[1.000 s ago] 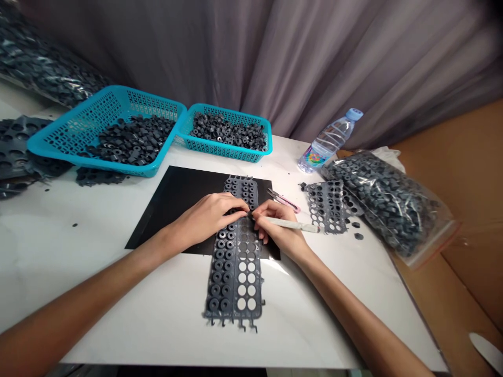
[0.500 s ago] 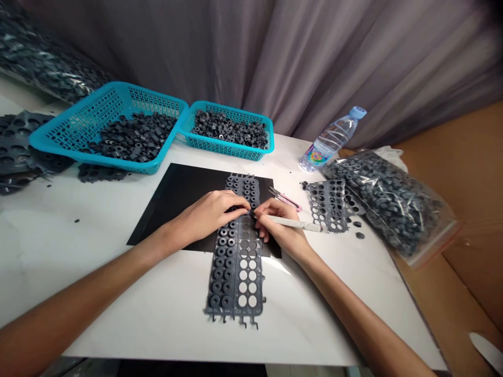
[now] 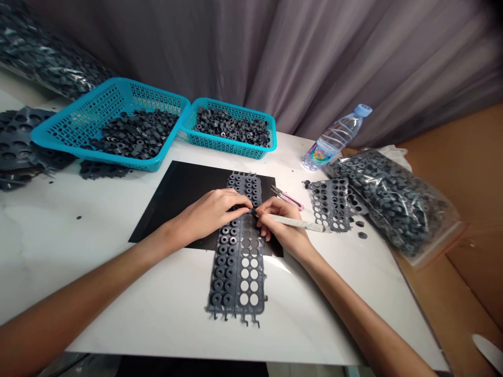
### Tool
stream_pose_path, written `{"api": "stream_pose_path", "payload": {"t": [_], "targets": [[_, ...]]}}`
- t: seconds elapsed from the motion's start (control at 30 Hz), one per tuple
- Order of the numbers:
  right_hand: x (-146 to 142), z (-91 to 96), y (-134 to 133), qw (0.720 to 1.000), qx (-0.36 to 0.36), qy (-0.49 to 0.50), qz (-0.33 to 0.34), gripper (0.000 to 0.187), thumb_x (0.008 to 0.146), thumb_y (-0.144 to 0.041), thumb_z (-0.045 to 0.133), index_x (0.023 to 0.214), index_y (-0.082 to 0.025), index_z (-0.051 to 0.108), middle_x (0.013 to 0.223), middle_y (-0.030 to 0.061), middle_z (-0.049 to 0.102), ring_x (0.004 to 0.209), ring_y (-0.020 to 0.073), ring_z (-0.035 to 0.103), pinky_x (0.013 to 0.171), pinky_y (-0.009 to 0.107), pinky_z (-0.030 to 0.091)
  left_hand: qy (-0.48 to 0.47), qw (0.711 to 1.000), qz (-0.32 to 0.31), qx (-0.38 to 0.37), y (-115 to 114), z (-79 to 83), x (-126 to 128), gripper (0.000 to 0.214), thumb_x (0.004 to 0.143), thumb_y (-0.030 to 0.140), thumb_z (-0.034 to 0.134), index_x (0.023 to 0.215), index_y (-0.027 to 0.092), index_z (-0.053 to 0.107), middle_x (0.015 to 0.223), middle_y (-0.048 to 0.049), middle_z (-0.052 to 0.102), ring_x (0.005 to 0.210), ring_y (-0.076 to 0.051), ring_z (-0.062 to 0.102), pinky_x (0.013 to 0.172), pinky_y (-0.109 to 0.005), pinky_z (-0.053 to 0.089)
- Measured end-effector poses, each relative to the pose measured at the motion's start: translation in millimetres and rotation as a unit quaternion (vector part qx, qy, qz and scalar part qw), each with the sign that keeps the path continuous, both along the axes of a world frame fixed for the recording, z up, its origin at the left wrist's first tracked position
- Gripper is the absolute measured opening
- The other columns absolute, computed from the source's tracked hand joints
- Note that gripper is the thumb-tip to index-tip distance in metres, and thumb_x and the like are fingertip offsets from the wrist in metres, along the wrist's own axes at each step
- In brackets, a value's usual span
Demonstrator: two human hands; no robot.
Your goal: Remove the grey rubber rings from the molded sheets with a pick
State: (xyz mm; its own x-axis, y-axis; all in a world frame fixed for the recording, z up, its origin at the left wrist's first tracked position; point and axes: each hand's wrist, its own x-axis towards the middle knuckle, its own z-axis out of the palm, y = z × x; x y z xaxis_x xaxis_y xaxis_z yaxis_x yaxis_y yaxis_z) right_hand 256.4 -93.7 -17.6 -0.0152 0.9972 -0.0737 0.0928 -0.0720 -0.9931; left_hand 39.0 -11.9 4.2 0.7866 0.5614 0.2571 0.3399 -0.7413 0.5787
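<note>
A long grey moulded strip (image 3: 238, 262) lies across a black mat (image 3: 184, 193) on the white table (image 3: 118, 293). Its left rows hold small dark rings; its right rows are mostly bare round holes. My left hand (image 3: 214, 209) rests curled on the strip, fingertips pinched at a ring near the middle. My right hand (image 3: 281, 225) grips a thin white knife-like tool (image 3: 298, 224) like a pen, its tip touching the strip right beside my left fingertips.
Two turquoise baskets (image 3: 102, 102) (image 3: 236, 149) of loose dark rings stand at the back. A second punched strip (image 3: 330, 201), pink-handled snips (image 3: 288, 198), a water bottle (image 3: 334, 139) and a clear bag of rings (image 3: 389, 201) lie to the right. More strips (image 3: 19, 146) pile up at the left.
Both hands stay at the same spot on the strip; only the view has shifted slightly.
</note>
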Motion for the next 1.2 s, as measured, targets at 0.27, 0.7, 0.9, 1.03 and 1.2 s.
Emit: {"api": "stream_pose_path", "payload": {"t": [0.27,0.7,0.9,1.03,1.2], "targets": [[-0.2,0.2,-0.3,1.000,0.005,0.004,-0.001,0.013,0.087,-0.028,0.071,0.092,-0.018,0.064,0.071,-0.0014,0.067,0.050,0.0097,0.061,0.042,0.018,0.050,-0.005,1.000,0.001,0.004,-0.8,-0.6,-0.4,0.021,0.105,0.023,0.061,0.119,0.021,0.077,0.116,-0.0037,0.078,0.108,-0.020,0.071,0.099,-0.034,0.055],[0.1,0.6,0.2,1.000,0.004,0.009,0.006,0.012,0.089,-0.028,0.070,0.093,-0.019,0.063,0.071,-0.0019,0.067,0.049,0.0093,0.060,0.042,0.018,0.049,-0.010,1.000,0.001,0.001,0.1,-1.6,0.3,0.020,0.104,0.024,0.062,0.118,0.021,0.076,0.114,-0.0034,0.078,0.108,-0.020,0.071,0.098,-0.034,0.054],[2.4,-0.7,2.9,1.000,0.003,0.022,0.017,0.015,0.089,-0.030,0.071,0.092,-0.018,0.062,0.069,-0.0022,0.066,0.048,0.0096,0.060,0.042,0.019,0.050,-0.013,1.000,0.004,0.010,-0.8,-2.6,1.6,0.020,0.105,0.026,0.060,0.117,0.021,0.076,0.113,-0.0041,0.077,0.107,-0.021,0.071,0.105,-0.037,0.052],[3.1,-1.0,3.1,0.999,0.002,0.028,0.019,0.014,0.089,-0.029,0.071,0.092,-0.018,0.062,0.069,-0.0023,0.067,0.048,0.0099,0.060,0.042,0.019,0.051,-0.015,1.000,-0.002,0.009,-0.7,-3.3,1.5,0.022,0.106,0.030,0.059,0.118,0.022,0.076,0.114,-0.0045,0.077,0.108,-0.021,0.070,0.103,-0.036,0.053],[3.5,0.6,2.4,1.000,0.004,0.016,0.023,0.012,0.090,-0.027,0.069,0.093,-0.019,0.062,0.070,-0.0021,0.067,0.048,0.0097,0.060,0.043,0.019,0.051,-0.017,1.000,-0.017,0.016,0.8,-3.4,0.5,0.023,0.105,0.036,0.062,0.118,0.020,0.074,0.117,-0.0038,0.077,0.110,-0.020,0.070,0.107,-0.038,0.051]]}}
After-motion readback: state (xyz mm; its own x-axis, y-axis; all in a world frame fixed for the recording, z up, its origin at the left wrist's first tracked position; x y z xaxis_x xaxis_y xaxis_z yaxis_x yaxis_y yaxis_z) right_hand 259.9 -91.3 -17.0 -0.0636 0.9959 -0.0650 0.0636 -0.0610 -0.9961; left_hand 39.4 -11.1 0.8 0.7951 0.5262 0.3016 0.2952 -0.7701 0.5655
